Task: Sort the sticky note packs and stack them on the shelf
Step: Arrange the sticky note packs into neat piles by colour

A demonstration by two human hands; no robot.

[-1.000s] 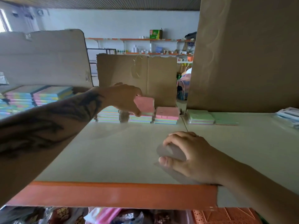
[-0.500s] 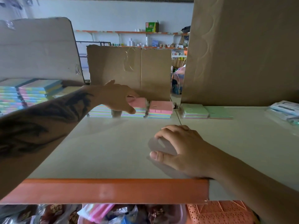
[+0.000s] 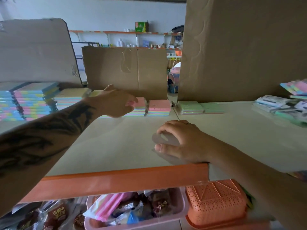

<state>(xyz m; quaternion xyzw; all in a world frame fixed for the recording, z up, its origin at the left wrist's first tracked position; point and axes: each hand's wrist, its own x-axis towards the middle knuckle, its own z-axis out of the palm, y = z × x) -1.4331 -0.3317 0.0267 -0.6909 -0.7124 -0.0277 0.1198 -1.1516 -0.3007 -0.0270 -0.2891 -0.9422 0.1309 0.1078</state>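
Meanwhile, at the far edge of the cream-coloured shelf with an orange front lip (image 3: pixel 116 178), my left hand (image 3: pixel 116 103) reaches over a pink-topped pack of pastel sticky notes (image 3: pixel 140 106), fingertips against its near left corner; whether the fingers actually grip it I cannot tell, as the hand hides the contact. Just beside it to the right lies a second pink-topped pack (image 3: pixel 159 107), and past the shelf seam a flat green pack (image 3: pixel 189 107). Tall stacks of striped pastel note packs (image 3: pixel 33 100) fill the shelf's far left corner. My right hand (image 3: pixel 179 141) rests near the front edge, fingers and thumb curled round a piece of clear plastic wrapping (image 3: pixel 163 139). Brown cardboard sheets (image 3: pixel 126 70) stand along the back edge. An orange perforated plastic basket (image 3: pixel 216 201) sits below the shelf.
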